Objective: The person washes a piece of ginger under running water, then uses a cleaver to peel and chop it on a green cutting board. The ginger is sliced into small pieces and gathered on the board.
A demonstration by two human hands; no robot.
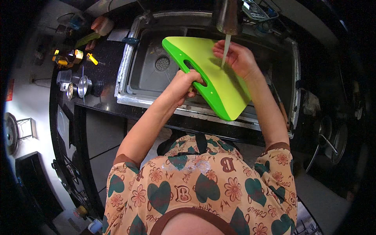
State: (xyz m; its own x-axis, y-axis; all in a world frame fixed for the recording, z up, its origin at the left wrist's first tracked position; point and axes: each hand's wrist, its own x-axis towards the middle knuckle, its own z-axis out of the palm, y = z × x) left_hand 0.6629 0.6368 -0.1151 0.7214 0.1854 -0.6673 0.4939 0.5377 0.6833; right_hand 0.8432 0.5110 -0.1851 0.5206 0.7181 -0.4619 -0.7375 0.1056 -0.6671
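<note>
My left hand (181,87) grips a green cutting board (196,51) by the cut-out handle in its darker green edge, with the fingers through the slot. The board is held tilted over the sink (135,74). A stream of water (226,51) falls from the metal faucet (229,17) toward the board's lighter face. By the stream is my right hand (239,60), loosely curved with its fingers partly spread. It holds nothing that I can see, and I cannot tell whether its fingertips touch the board.
A round drain (162,62) shows in the left basin. Metal bowls (83,87), a yellow-handled item (92,59) and a clear plastic container (64,76) stand on the dark counter at left. A wire rack (260,11) is behind the faucet; pan lids (331,143) sit at right.
</note>
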